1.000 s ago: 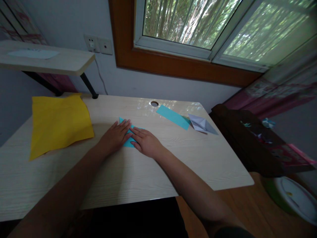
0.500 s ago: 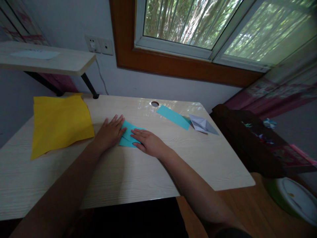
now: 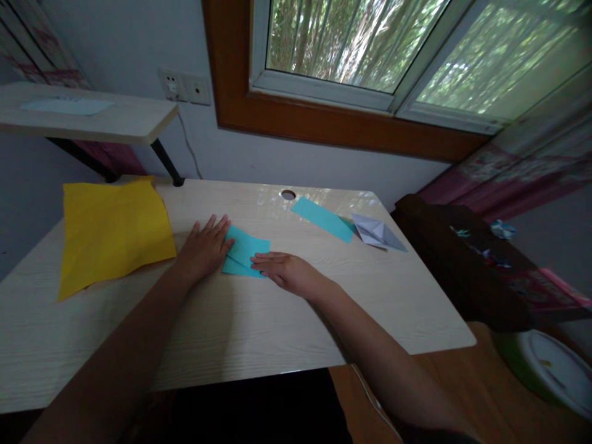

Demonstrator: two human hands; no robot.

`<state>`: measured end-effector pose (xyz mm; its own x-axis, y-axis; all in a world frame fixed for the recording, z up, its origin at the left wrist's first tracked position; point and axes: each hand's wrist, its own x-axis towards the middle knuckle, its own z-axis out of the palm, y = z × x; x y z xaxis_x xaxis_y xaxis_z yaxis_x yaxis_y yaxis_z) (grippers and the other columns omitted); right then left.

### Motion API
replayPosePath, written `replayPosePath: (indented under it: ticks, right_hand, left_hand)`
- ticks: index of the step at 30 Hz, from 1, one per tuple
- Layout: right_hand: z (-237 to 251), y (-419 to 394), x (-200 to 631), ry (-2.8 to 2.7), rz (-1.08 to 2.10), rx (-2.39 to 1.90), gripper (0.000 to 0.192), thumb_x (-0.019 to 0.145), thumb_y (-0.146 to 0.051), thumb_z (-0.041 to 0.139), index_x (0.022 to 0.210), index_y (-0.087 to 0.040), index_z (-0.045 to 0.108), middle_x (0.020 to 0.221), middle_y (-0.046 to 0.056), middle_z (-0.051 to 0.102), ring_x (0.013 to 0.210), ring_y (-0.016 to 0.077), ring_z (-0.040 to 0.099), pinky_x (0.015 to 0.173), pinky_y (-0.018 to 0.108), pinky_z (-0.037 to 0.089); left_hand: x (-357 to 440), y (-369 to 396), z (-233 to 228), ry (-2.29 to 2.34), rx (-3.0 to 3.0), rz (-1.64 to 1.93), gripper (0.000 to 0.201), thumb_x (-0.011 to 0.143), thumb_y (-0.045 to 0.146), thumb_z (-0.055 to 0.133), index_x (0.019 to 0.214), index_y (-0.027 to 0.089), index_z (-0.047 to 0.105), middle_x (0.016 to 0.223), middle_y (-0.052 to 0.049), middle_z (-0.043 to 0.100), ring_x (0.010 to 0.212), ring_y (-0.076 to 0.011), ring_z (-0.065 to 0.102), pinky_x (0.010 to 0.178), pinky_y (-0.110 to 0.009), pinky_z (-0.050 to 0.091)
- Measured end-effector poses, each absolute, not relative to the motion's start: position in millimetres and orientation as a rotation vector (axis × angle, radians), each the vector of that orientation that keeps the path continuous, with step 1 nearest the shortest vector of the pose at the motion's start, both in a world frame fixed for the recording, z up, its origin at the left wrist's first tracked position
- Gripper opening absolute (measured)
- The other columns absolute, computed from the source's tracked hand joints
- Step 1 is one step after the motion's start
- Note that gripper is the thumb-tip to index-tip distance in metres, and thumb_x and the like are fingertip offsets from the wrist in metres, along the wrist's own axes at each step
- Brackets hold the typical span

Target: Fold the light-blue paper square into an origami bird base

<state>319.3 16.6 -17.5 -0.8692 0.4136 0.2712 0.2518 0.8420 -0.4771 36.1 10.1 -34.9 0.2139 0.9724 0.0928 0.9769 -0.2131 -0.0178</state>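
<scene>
Nearest on the pale wooden desk point(image 3: 240, 333), I have two hands flat and spread on one folded blue paper point(image 3: 246, 256): my left hand point(image 3: 205, 248) presses its left edge, my right hand point(image 3: 289, 272) its lower right corner, neither gripping. Farther left lies one yellow sheet point(image 3: 113, 229). Beyond, near the cable hole point(image 3: 287, 195), sit one blue strip point(image 3: 322, 219) and one white folded paper point(image 3: 377, 232).

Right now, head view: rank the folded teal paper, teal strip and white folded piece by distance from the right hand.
From the right hand:
1. Folded teal paper, under its fingertips, left.
2. Teal strip, behind it, toward the window.
3. White folded piece, farther right, beside the strip.
</scene>
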Motion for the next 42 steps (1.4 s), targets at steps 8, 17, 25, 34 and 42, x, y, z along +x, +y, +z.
replayPosePath:
  ticks: [8, 17, 25, 34, 42]
  right_hand:
    - [-13, -10, 339, -2.667, 0.526, -0.547, 0.045, 0.102, -0.020, 0.048, 0.147, -0.023, 0.052, 0.144, 0.009, 0.062, 0.135, 0.0196, 0.059, 0.114, 0.042, 0.050]
    - [-6, -23, 348, -2.695, 0.471, -0.543, 0.040, 0.103, -0.029, 0.051, 0.141, -0.020, 0.057, 0.142, 0.011, 0.064, 0.135, 0.0204, 0.058, 0.115, 0.040, 0.050]
    - [-16, -23, 346, -2.622, 0.439, -0.540, 0.040, 0.101, -0.026, 0.053, 0.141, -0.022, 0.057, 0.140, 0.009, 0.066, 0.132, 0.0200, 0.061, 0.112, 0.040, 0.051]
    - [-13, -25, 344, -2.618, 0.432, -0.604, 0.038, 0.101, -0.025, 0.053, 0.139, -0.024, 0.059, 0.137, 0.008, 0.068, 0.126, 0.0206, 0.065, 0.111, 0.041, 0.053]
    - [-14, -24, 343, -2.610, 0.440, -0.605, 0.037, 0.100, -0.023, 0.053, 0.137, -0.023, 0.061, 0.136, 0.008, 0.068, 0.126, 0.0202, 0.065, 0.110, 0.040, 0.053]
  left_hand:
    - [37, 10, -34, -1.939, -2.388, -0.109, 0.065, 0.106, 0.048, 0.016, 0.161, 0.014, 0.028, 0.169, -0.006, 0.022, 0.157, -0.0307, 0.017, 0.123, -0.059, 0.019]
    - [40, 10, -32, -1.987, -2.371, -0.184, 0.063, 0.106, 0.047, 0.021, 0.160, 0.017, 0.030, 0.168, -0.005, 0.026, 0.156, -0.0303, 0.021, 0.124, -0.057, 0.021]
    - [43, 7, -21, -1.813, -2.405, -0.412, 0.050, 0.103, 0.031, 0.036, 0.148, 0.019, 0.051, 0.162, -0.008, 0.040, 0.154, -0.0329, 0.026, 0.123, -0.061, 0.023]
    - [75, -10, -28, -1.346, -2.791, -0.399, 0.050, 0.104, 0.031, 0.039, 0.149, 0.014, 0.049, 0.159, -0.012, 0.045, 0.150, -0.0248, 0.038, 0.126, -0.046, 0.028]
    - [72, -10, -32, -1.574, -2.707, -0.210, 0.066, 0.106, 0.050, 0.031, 0.159, 0.011, 0.030, 0.168, -0.012, 0.024, 0.157, -0.0246, 0.021, 0.128, -0.044, 0.017]
